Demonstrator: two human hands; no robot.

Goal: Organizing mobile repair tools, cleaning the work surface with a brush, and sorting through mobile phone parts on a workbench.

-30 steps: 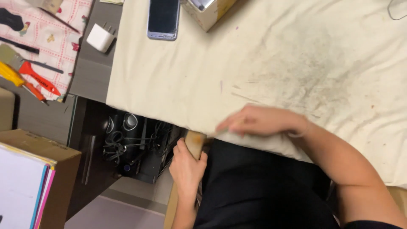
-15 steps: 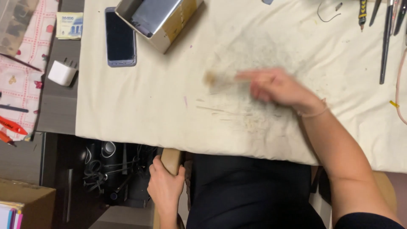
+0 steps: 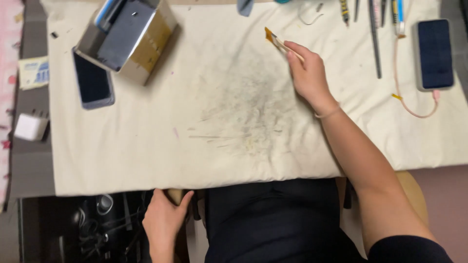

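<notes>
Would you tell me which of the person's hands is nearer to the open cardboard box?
Left, narrowly. The left hand is below the cardboard box, at the cloth's near edge; the right hand is far to its right.

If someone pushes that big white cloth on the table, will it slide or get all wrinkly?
The white cloth would probably bunch up and wrinkle, since it looks soft and droops over the table's front edge. It likely would not slide off whole: a box, two phones and tools rest on it, and the right hand, holding a small brush, sits above it too.
</notes>
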